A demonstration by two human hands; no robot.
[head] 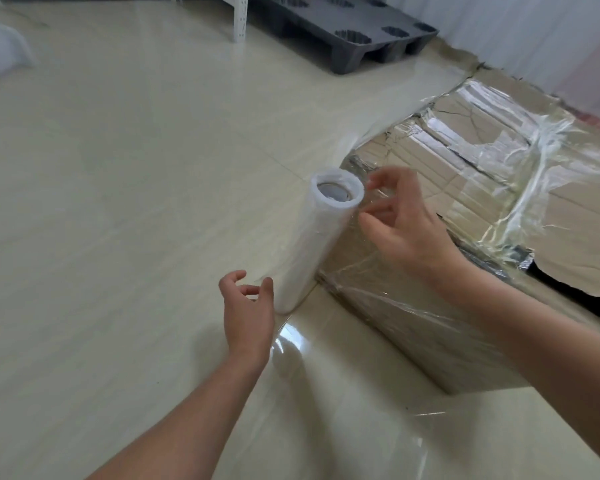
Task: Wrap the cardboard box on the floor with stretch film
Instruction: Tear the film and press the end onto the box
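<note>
- A storeroom is shown.
- A dark plastic pallet (326, 36) is laid on the shiny tiled floor (118, 185).
- A white rack leg (240, 22) is seen beside it.
- A cardboard box (568, 220) is kept there.

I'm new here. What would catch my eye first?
A white roll of stretch film stands upright on the floor in the middle, beside the corner of a battered cardboard box on the right, already glossy with film. Two bare hands flank the roll: the left hand by its base, the right hand near its top.
</note>
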